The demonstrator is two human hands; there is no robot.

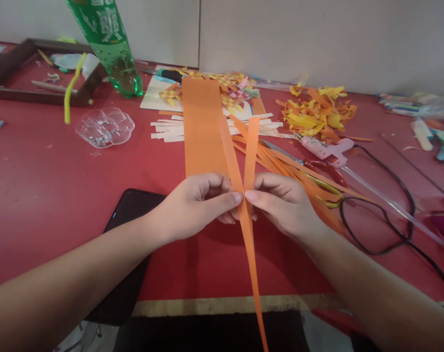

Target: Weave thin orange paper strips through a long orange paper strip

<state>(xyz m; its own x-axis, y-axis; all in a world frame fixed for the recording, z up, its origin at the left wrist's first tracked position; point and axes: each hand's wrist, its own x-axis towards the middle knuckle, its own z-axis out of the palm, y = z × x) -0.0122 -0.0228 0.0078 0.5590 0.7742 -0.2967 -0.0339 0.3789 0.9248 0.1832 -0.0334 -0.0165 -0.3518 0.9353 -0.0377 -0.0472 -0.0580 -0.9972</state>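
An orange paper strip (248, 236) hangs toward six o'clock from the centre, where the left hand (203, 200) and right hand (285, 200) each pinch it between thumb and fingers; its upper part forks toward twelve. Beyond, loose strips (306, 183) lie at two, an orange sheet (202, 132) at eleven.

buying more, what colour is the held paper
Orange; the held paper shows best in the head view.
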